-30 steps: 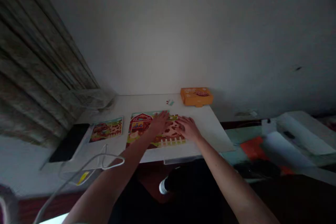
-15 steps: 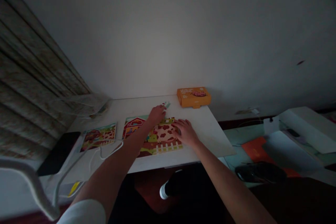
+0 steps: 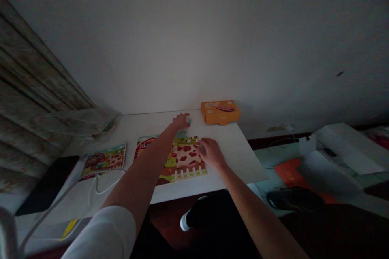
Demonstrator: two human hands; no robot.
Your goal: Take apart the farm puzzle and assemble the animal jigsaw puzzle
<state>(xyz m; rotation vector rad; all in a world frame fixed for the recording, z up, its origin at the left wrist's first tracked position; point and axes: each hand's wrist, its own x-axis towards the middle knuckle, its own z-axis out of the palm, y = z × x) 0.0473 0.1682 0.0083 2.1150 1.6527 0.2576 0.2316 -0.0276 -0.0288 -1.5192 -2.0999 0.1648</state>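
Observation:
A farm jigsaw puzzle with a spotted cow, a barn and a white fence lies on the white table, partly covered by my left forearm. Beyond its top edge, my left hand has its fingers curled on a small pale-green puzzle piece, mostly hidden by the hand. My right hand rests at the puzzle's right edge, fingers apart and thumb over the cow, with nothing in it. To the left lies a smaller picture of the same farm scene.
An orange puzzle box stands at the back right by the wall. White cables cross the table's left side near a black flat object. A clear plastic bag sits by the curtain. Right of the table are an open white box and dark shoe-like item.
My left hand has reached farther back, from the puzzle's top edge onto the loose piece. My right hand stays at the right edge. The view has shifted slightly.

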